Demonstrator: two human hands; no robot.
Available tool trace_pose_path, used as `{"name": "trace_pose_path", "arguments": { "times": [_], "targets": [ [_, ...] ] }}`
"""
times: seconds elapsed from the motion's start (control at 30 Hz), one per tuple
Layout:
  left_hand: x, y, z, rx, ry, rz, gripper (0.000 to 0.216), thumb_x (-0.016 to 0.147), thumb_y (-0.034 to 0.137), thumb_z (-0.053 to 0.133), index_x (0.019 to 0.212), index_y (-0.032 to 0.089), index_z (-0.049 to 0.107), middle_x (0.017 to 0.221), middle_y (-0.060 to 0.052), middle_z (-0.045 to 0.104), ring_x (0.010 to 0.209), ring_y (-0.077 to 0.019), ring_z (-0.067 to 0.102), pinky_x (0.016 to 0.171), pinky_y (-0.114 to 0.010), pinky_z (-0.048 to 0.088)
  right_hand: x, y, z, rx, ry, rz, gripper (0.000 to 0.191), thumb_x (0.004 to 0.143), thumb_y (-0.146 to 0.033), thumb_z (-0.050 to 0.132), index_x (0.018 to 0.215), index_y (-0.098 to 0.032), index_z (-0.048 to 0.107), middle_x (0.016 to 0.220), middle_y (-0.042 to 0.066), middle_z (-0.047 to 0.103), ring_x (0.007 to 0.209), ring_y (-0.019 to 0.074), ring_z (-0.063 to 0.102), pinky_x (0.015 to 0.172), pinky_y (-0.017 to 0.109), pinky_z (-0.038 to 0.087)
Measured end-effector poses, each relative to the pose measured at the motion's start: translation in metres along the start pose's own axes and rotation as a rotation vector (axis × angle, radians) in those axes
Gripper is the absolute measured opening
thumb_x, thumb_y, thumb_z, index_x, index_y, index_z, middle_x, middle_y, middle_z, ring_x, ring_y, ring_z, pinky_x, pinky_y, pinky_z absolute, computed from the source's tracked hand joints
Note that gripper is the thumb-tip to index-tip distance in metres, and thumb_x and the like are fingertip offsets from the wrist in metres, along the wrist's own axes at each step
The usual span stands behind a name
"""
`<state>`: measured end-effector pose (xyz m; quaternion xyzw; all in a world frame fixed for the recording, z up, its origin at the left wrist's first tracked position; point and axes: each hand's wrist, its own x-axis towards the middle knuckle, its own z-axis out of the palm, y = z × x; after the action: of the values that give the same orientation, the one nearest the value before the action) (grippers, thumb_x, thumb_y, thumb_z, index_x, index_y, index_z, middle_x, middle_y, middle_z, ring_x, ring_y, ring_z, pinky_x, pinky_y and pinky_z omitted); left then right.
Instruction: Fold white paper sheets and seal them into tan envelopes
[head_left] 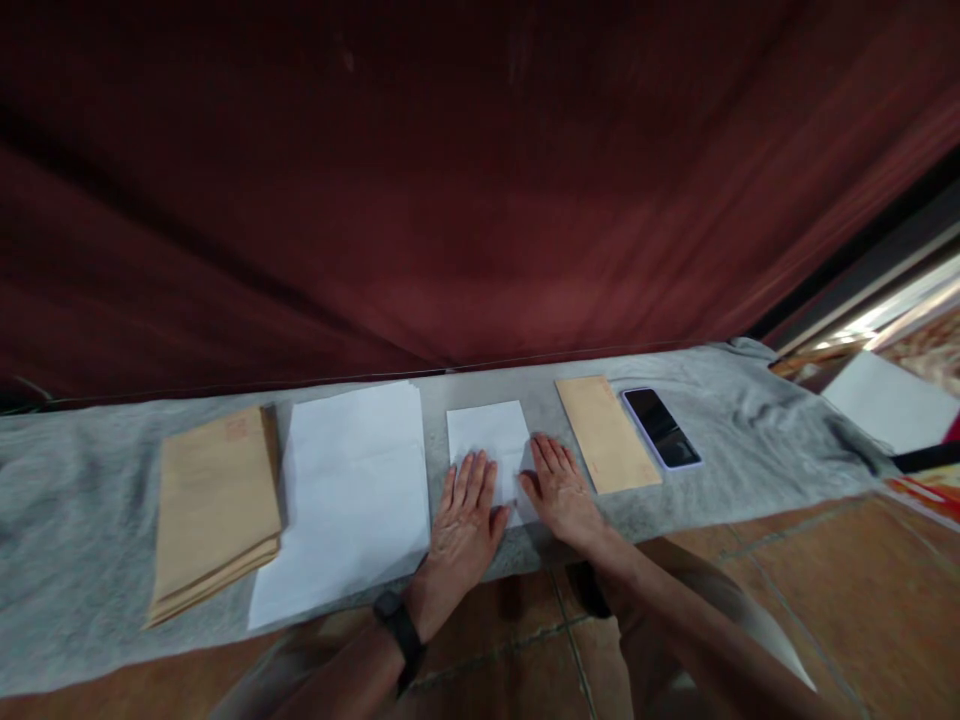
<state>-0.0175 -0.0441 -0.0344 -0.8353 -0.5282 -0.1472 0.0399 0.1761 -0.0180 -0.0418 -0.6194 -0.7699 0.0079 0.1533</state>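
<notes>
A small white sheet of paper (491, 425), which looks folded, lies on the grey cloth in front of me. My left hand (463, 515) rests flat on its lower left part, fingers stretched out. On its right edge lies my right hand (561, 490), also flat with the fingers extended. The hands cover part of the paper's lower half. Just right of my right hand is a single brown envelope (607, 435). To the left of my left hand lies a stack of larger white paper sheets (349, 490).
A pile of brown envelopes (214, 510) overlaps the white stack's left side. A phone (661, 428) in a light purple case lies right of the single envelope. Grey cloth (757, 430) covers the narrow surface. A dark red curtain (450, 220) hangs behind; floor tiles (847, 590) show below.
</notes>
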Motion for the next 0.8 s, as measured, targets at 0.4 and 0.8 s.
{"name": "trace_pose_path", "arguments": {
  "times": [0.4, 0.8],
  "targets": [
    [0.000, 0.003, 0.003, -0.023, -0.053, 0.058, 0.054, 0.100, 0.041, 0.045, 0.149, 0.017, 0.047, 0.160, -0.011, 0.040, 0.151, -0.0306, 0.031, 0.124, -0.055, 0.028, 0.045, 0.010, -0.008, 0.291, -0.152, 0.337, 0.016, 0.095, -0.025, 0.054, 0.100, -0.020, 0.068, 0.094, 0.006, 0.075, 0.087, 0.0197, 0.070, 0.075, 0.027, 0.050],
    [0.001, 0.005, 0.008, -0.022, -0.007, 0.044, 0.062, 0.100, 0.046, 0.045, 0.151, 0.012, 0.042, 0.159, -0.015, 0.041, 0.151, -0.0304, 0.031, 0.124, -0.055, 0.027, 0.055, 0.016, -0.003, 0.670, -0.217, 0.311, 0.024, 0.082, -0.024, 0.050, 0.059, -0.020, 0.053, 0.057, -0.004, 0.052, 0.059, 0.0120, 0.050, 0.055, 0.023, 0.033]
  ]
}}
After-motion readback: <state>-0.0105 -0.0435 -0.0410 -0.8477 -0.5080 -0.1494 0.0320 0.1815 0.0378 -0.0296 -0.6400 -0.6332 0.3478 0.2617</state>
